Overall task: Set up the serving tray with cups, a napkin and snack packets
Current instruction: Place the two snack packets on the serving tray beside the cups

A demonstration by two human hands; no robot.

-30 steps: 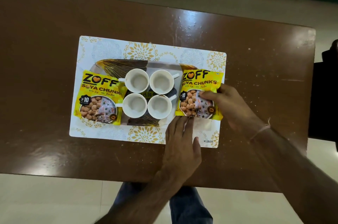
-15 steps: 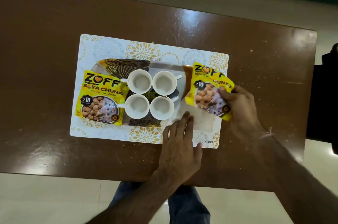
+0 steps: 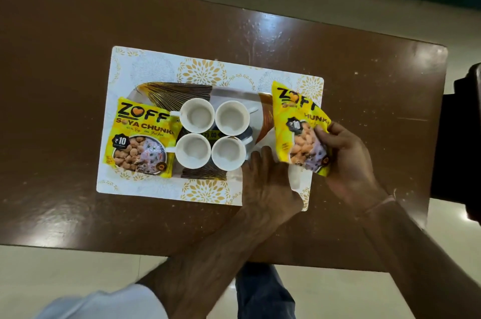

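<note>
A steel tray (image 3: 229, 90) with gold-and-black leaf corners lies on a white placemat (image 3: 156, 68) patterned in gold. Several white cups (image 3: 197, 115) stand together in the tray's middle. One yellow soya-chunks packet (image 3: 141, 140) lies flat on the tray's left end. My right hand (image 3: 348, 165) grips a second yellow packet (image 3: 296, 120), lifted and tilted above the tray's right end. My left hand (image 3: 265, 183) rests flat, fingers together, on a white napkin (image 3: 299, 180) at the tray's right end, beneath that packet.
The placemat sits on a glossy brown table (image 3: 364, 63) whose near edge is just below my wrists. A dark chair or object (image 3: 463, 136) stands past the table's right edge. Pale floor tiles show below.
My right hand has lifted the right packet off the tray's right end and tilted it. My left hand has slid up and right onto the white napkin uncovered there.
</note>
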